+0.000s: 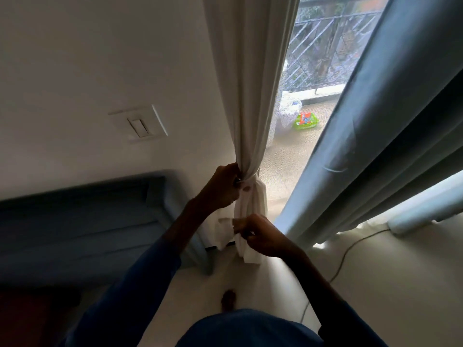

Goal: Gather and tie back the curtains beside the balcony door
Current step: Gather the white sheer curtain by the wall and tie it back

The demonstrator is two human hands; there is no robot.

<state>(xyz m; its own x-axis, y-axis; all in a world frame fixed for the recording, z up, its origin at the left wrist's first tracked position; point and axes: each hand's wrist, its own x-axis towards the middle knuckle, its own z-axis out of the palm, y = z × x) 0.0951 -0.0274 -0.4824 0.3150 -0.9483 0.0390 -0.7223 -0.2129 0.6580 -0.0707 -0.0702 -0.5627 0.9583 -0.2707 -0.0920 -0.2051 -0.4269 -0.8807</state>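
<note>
Nothing here can be read. The red packet [304, 117] in the green basket [307, 125] on the balcony floor [288, 152] bears coloured print, too small and blurred to make out.

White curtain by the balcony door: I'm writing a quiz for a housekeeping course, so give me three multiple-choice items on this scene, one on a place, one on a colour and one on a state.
1. Where is the green plastic basket?
A) on the balcony floor
B) in a hand
C) hung on a curtain

2. What colour is the heavy pleated curtain?
A) red
B) blue-grey
C) yellow

3. What is the left hand doing?
A) hanging open
B) waving
C) gripping the gathered white fabric curtain

Answers:
1 A, it sits outdoors, past both curtains.
2 B, its folds read blue-grey.
3 C, its fingers curl round the bunched cloth.
</note>
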